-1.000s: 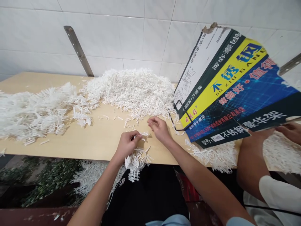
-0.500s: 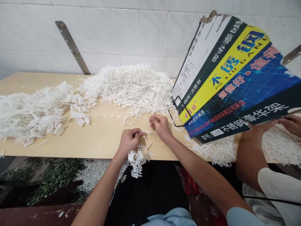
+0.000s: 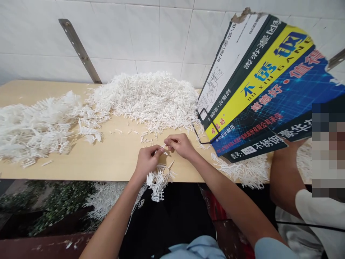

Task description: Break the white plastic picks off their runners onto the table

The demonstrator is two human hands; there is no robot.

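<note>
My left hand (image 3: 147, 159) is closed over the table near its front edge, with thumb and finger pinching a thin white plastic piece (image 3: 163, 146). My right hand (image 3: 180, 144) meets it from the right, its fingertips pinched at the other end of the same small piece. Below my left hand a bunch of white branched plastic strips (image 3: 157, 181) hangs partly over the table edge; whether the hand also grips it is hidden. Behind both hands rises a large heap of short white plastic pieces (image 3: 151, 95).
More tangled white strips (image 3: 35, 126) cover the left of the table (image 3: 118, 162). A printed cardboard sheet (image 3: 258, 86) leans up at the right beside a black wire frame (image 3: 206, 133). A co-worker's arm (image 3: 287, 176) is behind it. Metal brackets (image 3: 81, 50) stand against the tiled wall.
My right hand has moved left and slightly down to my left hand, and its fingers have closed on the thin white piece. My left hand has hardly moved.
</note>
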